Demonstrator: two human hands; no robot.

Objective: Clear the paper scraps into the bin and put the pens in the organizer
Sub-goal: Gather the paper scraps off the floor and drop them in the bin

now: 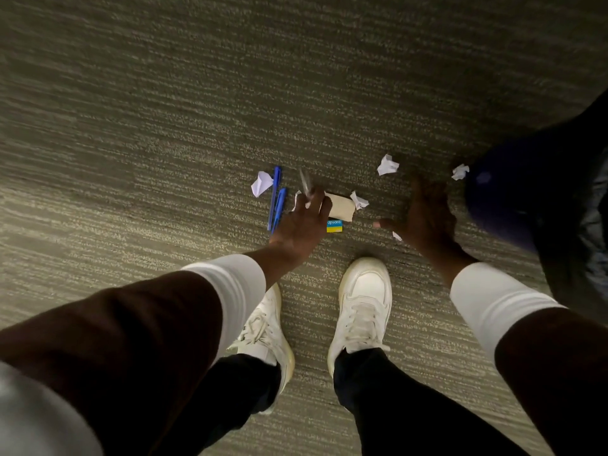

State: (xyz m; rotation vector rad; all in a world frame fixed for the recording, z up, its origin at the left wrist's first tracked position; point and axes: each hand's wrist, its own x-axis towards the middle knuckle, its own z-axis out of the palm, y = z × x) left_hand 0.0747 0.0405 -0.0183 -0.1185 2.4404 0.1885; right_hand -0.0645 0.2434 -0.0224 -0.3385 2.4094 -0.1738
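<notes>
The left hand (pixel 304 222) hovers spread over the cardboard tube (pixel 342 207) on the carpet (pixel 164 126); whether it pinches the blurred clear pen (pixel 305 182) is unclear. Two blue pens (pixel 276 202) lie left of the tube, paper scraps (pixel 388 165) right. The right hand (pixel 424 215) hangs spread, apparently empty. Best gather the pens together, parallel.

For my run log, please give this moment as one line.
left hand: reaching, clear pen at fingers | right hand: open above carpet | blue pens, paper scraps: on floor

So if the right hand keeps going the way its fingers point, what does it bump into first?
Probably the crumpled paper scrap just beyond the right hand, though depth is hard to judge from above.
</notes>
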